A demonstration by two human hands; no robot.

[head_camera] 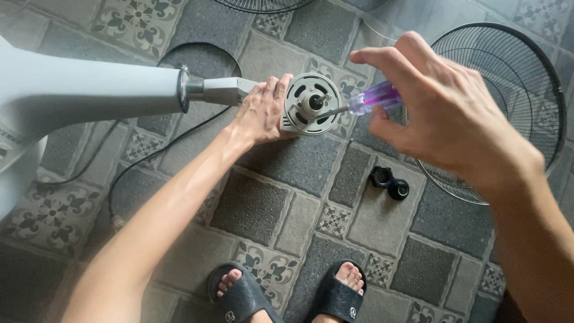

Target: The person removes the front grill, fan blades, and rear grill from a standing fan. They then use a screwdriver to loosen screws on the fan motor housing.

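Near me: feet in black slippers (239, 296) on patterned tile floor (281, 197). Two black fan nuts (389, 182) lying mid-floor, right of centre. My left hand (260, 110) clasped around side of fan motor (311, 104), steadying it. My right hand (442, 113) grasping purple-handled screwdriver (373, 98); long axis runs from hand leftward, tip at motor face beside shaft. Right hand nearer tool, left nearer motor. Farther: wire fan guard (508, 72) on floor at right edge.

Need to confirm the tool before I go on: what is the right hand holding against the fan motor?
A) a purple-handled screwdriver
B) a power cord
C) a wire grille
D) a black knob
A: the right hand holds a screwdriver with a clear purple handle, its tip at the motor face.
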